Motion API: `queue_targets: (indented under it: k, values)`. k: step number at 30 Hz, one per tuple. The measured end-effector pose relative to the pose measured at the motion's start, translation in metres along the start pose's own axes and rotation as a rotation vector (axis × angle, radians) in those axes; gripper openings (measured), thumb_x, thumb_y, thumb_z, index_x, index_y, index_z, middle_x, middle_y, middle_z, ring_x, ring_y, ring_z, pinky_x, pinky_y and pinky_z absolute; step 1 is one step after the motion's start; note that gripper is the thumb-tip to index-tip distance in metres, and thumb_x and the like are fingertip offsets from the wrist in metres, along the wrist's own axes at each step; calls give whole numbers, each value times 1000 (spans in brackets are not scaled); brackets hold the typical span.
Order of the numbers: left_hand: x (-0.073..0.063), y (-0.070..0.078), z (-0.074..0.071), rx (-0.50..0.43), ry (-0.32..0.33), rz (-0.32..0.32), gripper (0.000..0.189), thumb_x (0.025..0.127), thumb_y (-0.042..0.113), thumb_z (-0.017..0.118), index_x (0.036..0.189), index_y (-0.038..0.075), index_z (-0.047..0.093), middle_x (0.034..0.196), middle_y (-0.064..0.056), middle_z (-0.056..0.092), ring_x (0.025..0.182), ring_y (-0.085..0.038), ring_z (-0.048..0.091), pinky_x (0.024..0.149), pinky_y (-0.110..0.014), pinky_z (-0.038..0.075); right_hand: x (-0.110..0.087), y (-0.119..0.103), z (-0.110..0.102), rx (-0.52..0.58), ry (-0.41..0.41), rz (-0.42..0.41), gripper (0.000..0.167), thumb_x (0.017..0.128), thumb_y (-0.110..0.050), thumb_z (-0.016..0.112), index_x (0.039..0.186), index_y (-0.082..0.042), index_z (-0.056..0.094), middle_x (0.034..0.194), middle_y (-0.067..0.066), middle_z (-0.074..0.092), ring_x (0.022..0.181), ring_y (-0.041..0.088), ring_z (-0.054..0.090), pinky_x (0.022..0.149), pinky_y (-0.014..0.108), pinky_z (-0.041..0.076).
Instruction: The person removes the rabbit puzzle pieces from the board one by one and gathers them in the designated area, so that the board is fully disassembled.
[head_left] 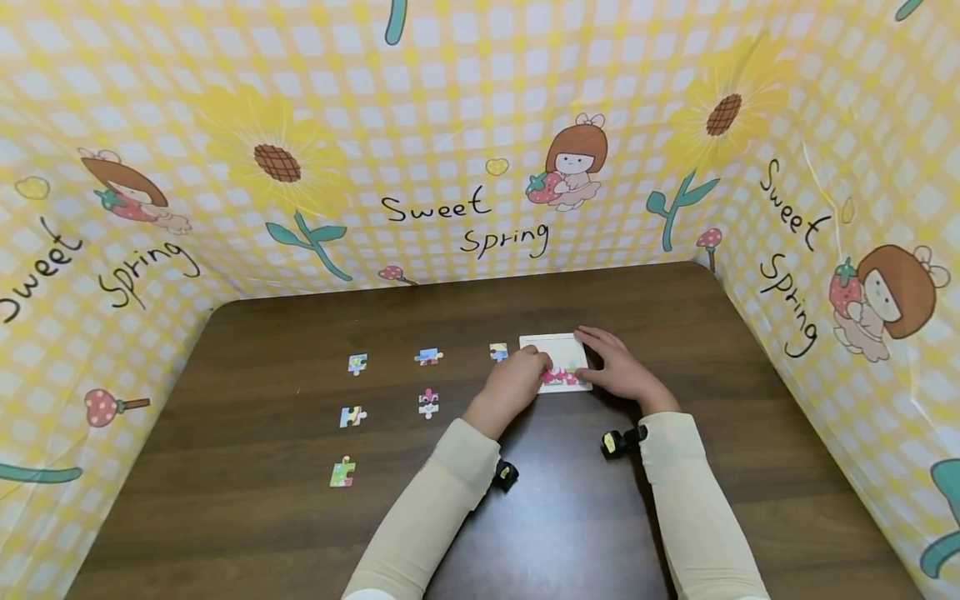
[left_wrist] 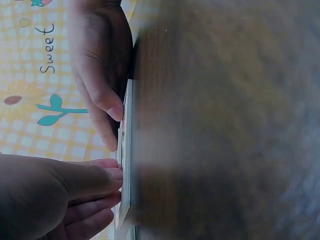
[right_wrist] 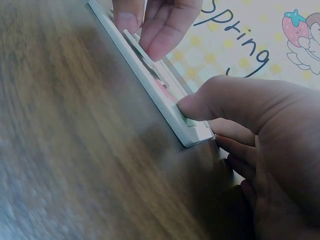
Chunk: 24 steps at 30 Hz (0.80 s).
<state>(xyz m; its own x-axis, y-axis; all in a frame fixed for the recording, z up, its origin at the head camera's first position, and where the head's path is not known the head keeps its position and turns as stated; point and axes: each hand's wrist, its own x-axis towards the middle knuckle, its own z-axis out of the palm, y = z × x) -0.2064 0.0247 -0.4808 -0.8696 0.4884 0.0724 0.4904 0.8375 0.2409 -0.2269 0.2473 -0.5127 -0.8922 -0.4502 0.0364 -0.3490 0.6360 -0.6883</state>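
Observation:
A white puzzle tray (head_left: 551, 347) lies on the table, with pink and green jigsaw pieces (head_left: 564, 377) along its near side. At its left part, my left hand (head_left: 511, 387) pinches a jigsaw piece (right_wrist: 137, 46) between thumb and fingers. That piece tilts over the tray in the right wrist view, one edge raised. My right hand (head_left: 624, 372) rests at the tray's right side. Its thumb (right_wrist: 197, 106) presses on a green piece near the corner, while the other fingers reach along the outer edge. The left hand's fingers cover part of the pink row.
Left of the tray, several loose jigsaw pieces lie apart on the brown wooden table (head_left: 247, 417). A blue-and-yellow piece (head_left: 498, 352) is nearest the tray; a green piece (head_left: 342, 472) is farthest front left. A yellow checked cloth (head_left: 450, 108) walls the back and sides.

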Motion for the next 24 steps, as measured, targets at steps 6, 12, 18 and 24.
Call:
queue_targets:
  k: [6, 12, 18, 24]
  values:
    - [-2, -2, 0, -16, -13, -12, 18, 94, 7, 60, 101, 15, 74, 99, -3, 65, 91, -19, 65, 77, -32, 53, 0, -2, 2, 1, -9, -5, 69, 92, -20, 68, 150, -3, 34, 156, 16, 25, 143, 40, 15, 109, 61, 21]
    - [-2, -7, 3, -44, -3, -15, 17, 93, 7, 60, 99, 15, 74, 99, -2, 65, 91, -17, 64, 76, -32, 53, 0, -3, 4, 4, -9, -3, 69, 92, -21, 68, 150, -4, 35, 157, 16, 25, 143, 40, 14, 109, 61, 21]
    - [-5, -11, 4, -70, 3, 11, 15, 92, 8, 63, 100, 14, 73, 99, -2, 65, 91, -16, 64, 76, -30, 53, -1, -5, 5, 1, -9, 7, 70, 92, -21, 68, 150, -3, 34, 157, 16, 24, 143, 41, 14, 108, 62, 21]
    - [-12, -12, -11, -130, 13, 37, 14, 92, 10, 66, 105, 13, 72, 106, -2, 65, 98, -17, 62, 84, -30, 51, -1, -3, 1, -6, 2, 8, 71, 92, -22, 68, 150, -2, 33, 157, 16, 24, 143, 41, 14, 108, 62, 21]
